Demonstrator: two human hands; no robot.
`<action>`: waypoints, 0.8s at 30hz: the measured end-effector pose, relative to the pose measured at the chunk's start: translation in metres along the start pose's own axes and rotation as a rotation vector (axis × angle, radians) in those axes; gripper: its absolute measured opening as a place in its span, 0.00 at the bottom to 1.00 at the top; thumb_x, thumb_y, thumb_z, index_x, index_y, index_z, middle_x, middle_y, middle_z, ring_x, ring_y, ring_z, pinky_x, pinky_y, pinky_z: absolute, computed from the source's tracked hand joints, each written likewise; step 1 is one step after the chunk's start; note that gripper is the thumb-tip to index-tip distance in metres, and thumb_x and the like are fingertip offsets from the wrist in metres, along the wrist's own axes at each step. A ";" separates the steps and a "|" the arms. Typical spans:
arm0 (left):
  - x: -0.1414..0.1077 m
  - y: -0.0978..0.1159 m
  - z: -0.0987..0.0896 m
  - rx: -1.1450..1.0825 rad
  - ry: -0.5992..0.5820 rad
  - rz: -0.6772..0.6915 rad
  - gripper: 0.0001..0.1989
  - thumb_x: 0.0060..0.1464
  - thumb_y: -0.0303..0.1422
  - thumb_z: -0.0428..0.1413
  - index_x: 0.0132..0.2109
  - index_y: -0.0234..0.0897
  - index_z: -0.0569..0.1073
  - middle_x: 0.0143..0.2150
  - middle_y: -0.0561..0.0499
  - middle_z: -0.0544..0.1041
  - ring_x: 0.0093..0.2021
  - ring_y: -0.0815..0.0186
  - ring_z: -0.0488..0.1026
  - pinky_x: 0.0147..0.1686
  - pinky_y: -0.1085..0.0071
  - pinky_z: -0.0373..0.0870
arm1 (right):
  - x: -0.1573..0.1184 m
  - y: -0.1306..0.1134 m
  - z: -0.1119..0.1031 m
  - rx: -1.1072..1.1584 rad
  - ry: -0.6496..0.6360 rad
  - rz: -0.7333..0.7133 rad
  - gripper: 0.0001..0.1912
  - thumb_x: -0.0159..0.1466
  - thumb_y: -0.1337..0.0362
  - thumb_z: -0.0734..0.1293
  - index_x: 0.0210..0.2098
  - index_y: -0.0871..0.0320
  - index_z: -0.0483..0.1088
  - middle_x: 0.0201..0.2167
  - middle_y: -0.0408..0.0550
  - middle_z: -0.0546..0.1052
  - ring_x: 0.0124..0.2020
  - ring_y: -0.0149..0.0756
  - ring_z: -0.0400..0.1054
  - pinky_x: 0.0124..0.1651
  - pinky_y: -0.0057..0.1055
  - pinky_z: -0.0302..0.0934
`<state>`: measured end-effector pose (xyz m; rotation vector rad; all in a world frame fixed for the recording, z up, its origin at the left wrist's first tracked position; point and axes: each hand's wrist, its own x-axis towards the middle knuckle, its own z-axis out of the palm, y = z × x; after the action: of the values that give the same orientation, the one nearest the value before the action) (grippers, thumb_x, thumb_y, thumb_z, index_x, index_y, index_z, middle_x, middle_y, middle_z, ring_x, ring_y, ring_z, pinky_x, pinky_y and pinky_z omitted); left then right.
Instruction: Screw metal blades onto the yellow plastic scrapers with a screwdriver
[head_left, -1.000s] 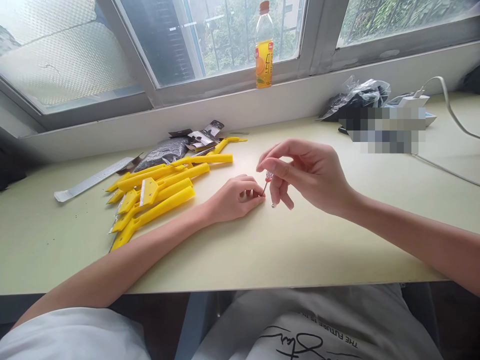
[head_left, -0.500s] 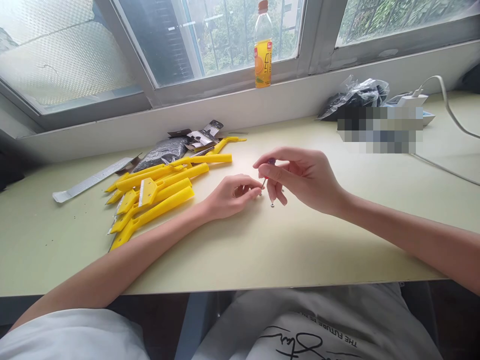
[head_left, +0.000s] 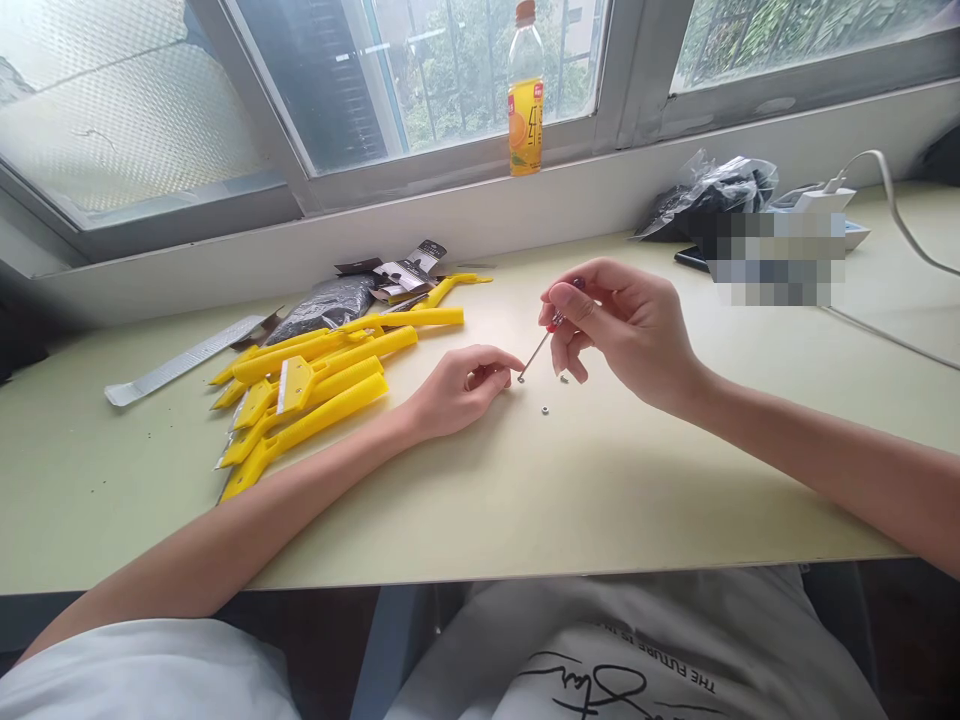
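A slim screwdriver [head_left: 553,322] with a dark cap, a red part and a thin metal shaft is pinched in my right hand [head_left: 626,325]. Its shaft slants down left to a small metal nut [head_left: 520,380] on the table. My left hand [head_left: 466,388] rests beside that nut, index finger stretched toward the shaft's tip and thumb a little apart; its other fingers are curled and partly hidden. Another small nut [head_left: 545,410] lies nearer me. Below my right fingers is a tiny screw-like metal piece [head_left: 564,379].
Several yellow-handled scrapers [head_left: 330,400] lie piled left of my left hand. Behind them are a dark plastic bag [head_left: 322,308] and small packaging [head_left: 412,270]. An orange drink bottle [head_left: 526,110] stands by the window. Clear-wrapped black items [head_left: 705,195] and a white cable [head_left: 892,345] lie at right.
My right hand has risen and shifted right with the screwdriver, so more of its shaft shows. My left thumb has drawn back slightly from the index finger and the nut.
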<state>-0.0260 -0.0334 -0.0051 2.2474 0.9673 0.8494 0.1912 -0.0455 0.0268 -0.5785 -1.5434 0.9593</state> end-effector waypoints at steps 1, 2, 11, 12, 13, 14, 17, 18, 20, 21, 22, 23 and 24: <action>0.000 0.001 0.000 0.008 -0.002 0.002 0.12 0.63 0.29 0.53 0.48 0.34 0.79 0.39 0.46 0.79 0.37 0.66 0.73 0.36 0.70 0.67 | 0.001 0.000 -0.001 0.004 0.009 0.001 0.18 0.62 0.47 0.73 0.33 0.56 0.71 0.30 0.46 0.76 0.19 0.30 0.70 0.15 0.29 0.64; 0.000 0.001 -0.001 0.012 -0.006 0.005 0.12 0.64 0.29 0.53 0.48 0.34 0.79 0.38 0.46 0.79 0.37 0.66 0.73 0.36 0.70 0.67 | 0.001 0.000 -0.001 0.009 0.018 0.001 0.18 0.62 0.47 0.73 0.33 0.56 0.71 0.30 0.46 0.76 0.19 0.30 0.70 0.15 0.29 0.63; -0.002 0.002 0.000 0.010 -0.048 0.065 0.11 0.61 0.32 0.58 0.49 0.36 0.80 0.37 0.48 0.77 0.32 0.69 0.68 0.31 0.72 0.65 | 0.003 -0.001 -0.003 0.048 0.030 -0.004 0.18 0.61 0.47 0.74 0.32 0.55 0.71 0.30 0.47 0.76 0.20 0.31 0.70 0.14 0.30 0.61; -0.001 0.001 0.000 0.010 -0.050 0.066 0.11 0.60 0.32 0.59 0.49 0.36 0.80 0.37 0.48 0.77 0.32 0.69 0.67 0.32 0.72 0.65 | 0.003 -0.001 -0.003 0.050 0.030 -0.002 0.18 0.61 0.47 0.73 0.32 0.55 0.71 0.30 0.47 0.76 0.20 0.31 0.70 0.14 0.30 0.61; -0.001 0.001 0.001 0.011 -0.051 0.064 0.11 0.60 0.33 0.60 0.48 0.36 0.80 0.37 0.48 0.77 0.32 0.69 0.66 0.32 0.72 0.65 | 0.003 0.000 -0.003 0.052 0.030 0.001 0.18 0.61 0.47 0.73 0.32 0.55 0.71 0.30 0.47 0.76 0.20 0.31 0.70 0.14 0.30 0.61; -0.001 0.001 0.001 0.013 -0.051 0.061 0.11 0.59 0.33 0.61 0.48 0.36 0.80 0.37 0.48 0.77 0.32 0.70 0.66 0.32 0.72 0.65 | 0.002 0.000 -0.003 0.054 0.031 0.003 0.18 0.61 0.47 0.73 0.32 0.55 0.71 0.30 0.47 0.76 0.20 0.31 0.70 0.14 0.30 0.61; 0.000 -0.001 0.001 0.026 -0.045 0.051 0.10 0.58 0.34 0.62 0.46 0.36 0.81 0.37 0.49 0.77 0.32 0.70 0.66 0.33 0.71 0.66 | 0.002 0.000 -0.002 0.059 0.033 0.007 0.18 0.62 0.47 0.73 0.33 0.55 0.71 0.30 0.47 0.76 0.20 0.31 0.70 0.14 0.30 0.61; 0.001 -0.001 0.001 0.030 -0.044 0.047 0.09 0.58 0.34 0.63 0.45 0.36 0.81 0.37 0.49 0.77 0.32 0.69 0.67 0.34 0.71 0.66 | 0.002 0.000 -0.002 0.060 0.033 0.007 0.18 0.62 0.47 0.73 0.33 0.55 0.71 0.30 0.47 0.76 0.20 0.31 0.70 0.14 0.30 0.61; 0.001 -0.001 0.001 0.037 -0.047 0.043 0.08 0.59 0.34 0.62 0.44 0.37 0.81 0.37 0.49 0.77 0.32 0.69 0.67 0.34 0.71 0.67 | 0.002 0.000 -0.002 0.063 0.029 0.008 0.18 0.62 0.47 0.73 0.33 0.55 0.71 0.30 0.47 0.76 0.20 0.31 0.70 0.14 0.30 0.61; 0.002 -0.001 0.001 0.040 -0.047 0.043 0.08 0.59 0.34 0.62 0.44 0.37 0.81 0.37 0.49 0.77 0.32 0.69 0.67 0.35 0.71 0.67 | 0.002 0.000 -0.002 0.065 0.026 0.008 0.19 0.62 0.47 0.73 0.33 0.56 0.71 0.30 0.47 0.76 0.20 0.31 0.70 0.14 0.30 0.61; 0.002 -0.001 0.000 0.044 -0.044 0.043 0.08 0.59 0.34 0.62 0.44 0.37 0.81 0.37 0.49 0.77 0.32 0.69 0.67 0.35 0.70 0.67 | 0.002 0.000 -0.002 0.066 0.021 0.007 0.19 0.62 0.47 0.73 0.33 0.56 0.70 0.30 0.47 0.76 0.20 0.31 0.70 0.14 0.30 0.61; 0.002 -0.001 0.000 0.048 -0.041 0.045 0.07 0.59 0.34 0.62 0.43 0.37 0.81 0.36 0.49 0.77 0.32 0.69 0.67 0.35 0.70 0.68 | 0.002 0.000 -0.002 0.066 0.016 0.007 0.18 0.62 0.47 0.73 0.32 0.56 0.70 0.30 0.47 0.76 0.19 0.31 0.70 0.14 0.30 0.61; 0.002 -0.001 0.000 0.051 -0.037 0.047 0.07 0.59 0.33 0.62 0.43 0.37 0.81 0.36 0.49 0.77 0.32 0.69 0.67 0.35 0.70 0.68 | 0.002 0.000 -0.002 0.066 0.010 0.006 0.18 0.62 0.47 0.74 0.32 0.56 0.70 0.30 0.47 0.76 0.19 0.31 0.71 0.14 0.30 0.61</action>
<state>-0.0252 -0.0315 -0.0049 2.3292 0.9330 0.8085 0.1923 -0.0436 0.0273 -0.5414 -1.4961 1.0062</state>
